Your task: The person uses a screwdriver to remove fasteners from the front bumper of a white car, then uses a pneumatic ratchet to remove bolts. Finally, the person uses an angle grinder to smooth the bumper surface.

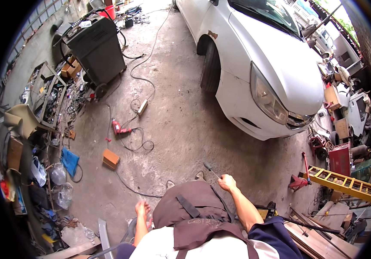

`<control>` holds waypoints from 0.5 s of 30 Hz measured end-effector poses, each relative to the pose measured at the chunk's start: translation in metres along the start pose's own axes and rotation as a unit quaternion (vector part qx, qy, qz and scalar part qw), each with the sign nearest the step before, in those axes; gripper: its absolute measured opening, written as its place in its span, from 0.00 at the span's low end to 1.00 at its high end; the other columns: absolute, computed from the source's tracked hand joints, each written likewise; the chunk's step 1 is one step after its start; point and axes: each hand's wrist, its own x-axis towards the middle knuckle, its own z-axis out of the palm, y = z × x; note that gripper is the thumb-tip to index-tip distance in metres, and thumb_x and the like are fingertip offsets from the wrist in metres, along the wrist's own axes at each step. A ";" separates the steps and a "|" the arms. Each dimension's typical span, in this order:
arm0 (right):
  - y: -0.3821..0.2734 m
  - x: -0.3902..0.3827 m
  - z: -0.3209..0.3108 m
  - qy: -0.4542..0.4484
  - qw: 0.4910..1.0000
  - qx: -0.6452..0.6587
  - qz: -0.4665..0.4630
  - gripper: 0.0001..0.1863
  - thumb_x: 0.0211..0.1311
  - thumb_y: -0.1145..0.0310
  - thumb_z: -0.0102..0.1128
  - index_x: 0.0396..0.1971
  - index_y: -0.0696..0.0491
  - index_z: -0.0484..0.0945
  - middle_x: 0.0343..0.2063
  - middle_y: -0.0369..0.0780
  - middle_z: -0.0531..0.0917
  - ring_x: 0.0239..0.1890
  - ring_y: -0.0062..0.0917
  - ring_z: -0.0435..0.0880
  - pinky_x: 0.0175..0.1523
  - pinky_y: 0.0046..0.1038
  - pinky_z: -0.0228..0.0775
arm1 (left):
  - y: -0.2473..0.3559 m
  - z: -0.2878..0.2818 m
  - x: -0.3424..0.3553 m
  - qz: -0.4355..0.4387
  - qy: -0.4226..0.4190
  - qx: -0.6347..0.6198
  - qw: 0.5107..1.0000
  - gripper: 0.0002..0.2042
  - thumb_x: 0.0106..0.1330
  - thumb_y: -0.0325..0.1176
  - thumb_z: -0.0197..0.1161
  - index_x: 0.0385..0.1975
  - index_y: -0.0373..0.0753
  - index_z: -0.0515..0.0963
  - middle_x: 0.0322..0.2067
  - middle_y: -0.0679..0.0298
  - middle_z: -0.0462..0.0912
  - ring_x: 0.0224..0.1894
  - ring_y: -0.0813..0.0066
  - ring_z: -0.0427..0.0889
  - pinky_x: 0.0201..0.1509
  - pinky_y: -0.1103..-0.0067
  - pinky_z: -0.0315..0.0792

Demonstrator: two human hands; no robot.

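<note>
My right hand [227, 182] is closed around a slim tool [208, 167] with a grey end that points forward over the concrete. My left hand [143, 207], low at the left of my body, has loosely bent fingers with nothing visible in them. Between my hands is a brown apron or bag [190, 203] on my front, partly hiding my shoes. Ahead to the left lie a red power tool [118, 128] with its cord, an orange-brown block [111, 159] and a power strip [143, 107].
A white car [276, 73] stands ahead right. A grey wheeled machine [95, 52], piled scrap [47, 95] and a blue bag [70, 161] line the left. At right are a yellow ladder [345, 183], a red jack stand [298, 183] and stacked parts. Cords cross the concrete floor [172, 134].
</note>
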 end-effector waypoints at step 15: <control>0.162 -0.067 0.172 -0.054 0.951 0.112 0.285 0.14 0.45 0.70 0.53 0.27 0.66 0.79 0.31 0.54 0.82 0.36 0.39 0.83 0.38 0.37 0.72 | 0.095 0.086 0.046 0.025 -0.035 0.172 0.984 0.09 0.63 0.35 0.54 0.35 0.37 0.74 0.25 0.64 0.79 0.23 0.78 0.76 0.22 0.82 0.69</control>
